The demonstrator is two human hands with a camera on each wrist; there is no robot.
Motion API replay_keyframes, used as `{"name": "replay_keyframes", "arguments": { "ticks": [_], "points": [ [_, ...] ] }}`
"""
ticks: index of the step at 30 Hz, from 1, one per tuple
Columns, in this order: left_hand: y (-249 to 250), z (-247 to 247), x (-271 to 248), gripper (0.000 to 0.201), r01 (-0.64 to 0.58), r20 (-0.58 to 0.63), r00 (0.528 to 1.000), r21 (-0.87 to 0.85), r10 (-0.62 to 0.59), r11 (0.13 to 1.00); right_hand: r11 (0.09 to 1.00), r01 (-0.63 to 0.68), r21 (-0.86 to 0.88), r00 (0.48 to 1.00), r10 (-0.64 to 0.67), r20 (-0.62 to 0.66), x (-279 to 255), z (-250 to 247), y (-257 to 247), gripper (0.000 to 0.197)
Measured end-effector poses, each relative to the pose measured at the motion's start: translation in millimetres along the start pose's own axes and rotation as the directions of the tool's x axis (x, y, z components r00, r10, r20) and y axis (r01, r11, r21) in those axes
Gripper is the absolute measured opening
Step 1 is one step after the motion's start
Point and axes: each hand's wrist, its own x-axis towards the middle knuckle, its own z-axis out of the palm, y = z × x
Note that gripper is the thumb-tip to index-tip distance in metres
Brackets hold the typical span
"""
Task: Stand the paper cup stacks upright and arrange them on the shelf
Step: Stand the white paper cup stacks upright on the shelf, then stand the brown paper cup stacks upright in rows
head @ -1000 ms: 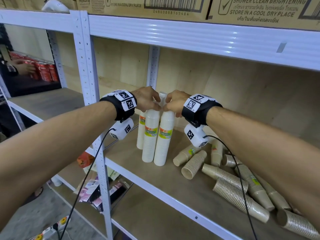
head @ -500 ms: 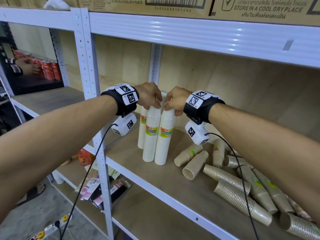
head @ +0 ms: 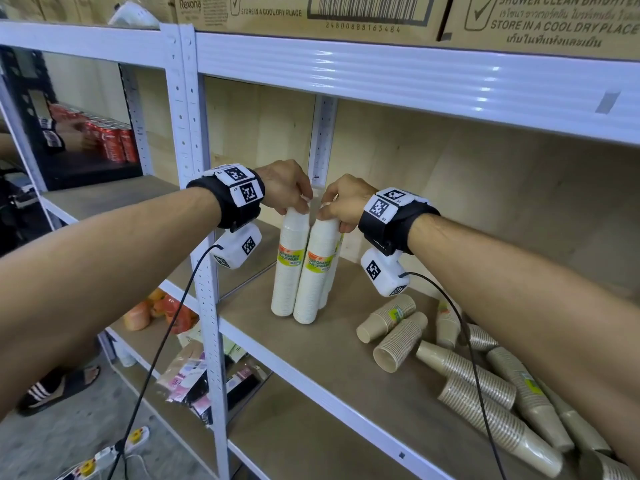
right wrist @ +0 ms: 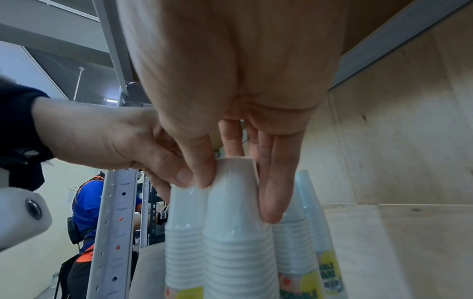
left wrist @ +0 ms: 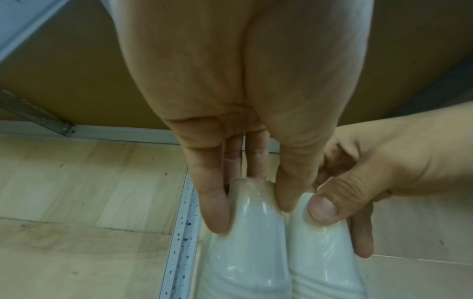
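Both hands unmoved since a second ago, left hand [head: 287, 187] pinching the top of one upright white cup stack [head: 289, 268], right hand [head: 341, 202] pinching its neighbour [head: 317, 271], stacks touching on the shelf [head: 346, 358], brown cup stacks [head: 485, 386] lying toppled to the right

Wooden shelf [head: 346, 362]: white cup stacks [head: 294, 271] upright at left, brown cup stacks [head: 485, 386] lying toppled at right.

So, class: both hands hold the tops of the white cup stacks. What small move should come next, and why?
Probably let go: the left hand and right hand pinch white stacks already upright on the shelf, while brown stacks lie toppled.
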Motion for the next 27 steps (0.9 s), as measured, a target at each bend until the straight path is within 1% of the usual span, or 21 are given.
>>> {"name": "replay_keyframes", "arguments": {
  "ticks": [5, 11, 13, 16, 19, 23, 27],
  "points": [
    [-10, -1, -2, 0.034, 0.022, -0.003, 1.000, -0.006, -0.022, 1.000, 0.999, 0.028, -0.021, 1.000, -0.028, 0.008, 8, 7, -6, 0.029],
    [-17, 3, -2, 0.038, 0.021, -0.018, 1.000, -0.026, -0.021, 0.999, 0.998, 0.062, -0.027, 0.998, -0.062, -0.012, 12, 14, -5, 0.037],
    [-17, 3, -2, 0.037, 0.015, -0.032, 0.999, -0.030, -0.016, 0.999, 0.998, 0.057, -0.022, 0.998, -0.058, -0.038, 13, 14, -5, 0.036],
    [-17, 1, -3, 0.033, 0.010, -0.053, 0.999, -0.042, -0.012, 0.999, 0.998, 0.054, -0.013, 0.997, -0.054, -0.063, 14, 9, -5, 0.029],
    [-12, -4, -5, 0.032, -0.004, -0.068, 0.998, -0.007, 0.003, 1.000, 0.998, 0.054, -0.011, 0.995, -0.055, -0.079, 14, 4, -3, 0.026],
    [1, -15, -9, 0.034, -0.034, -0.137, 0.989, 0.103, 0.048, 0.994, 0.998, 0.057, -0.008, 0.995, -0.057, -0.086, 12, -6, 3, 0.030],
    [22, -26, -6, 0.036, -0.085, -0.197, 0.974, 0.122, 0.108, 0.989, 0.998, 0.040, -0.040, 0.996, -0.043, -0.083, 6, -21, 15, 0.036]
  ]
}}
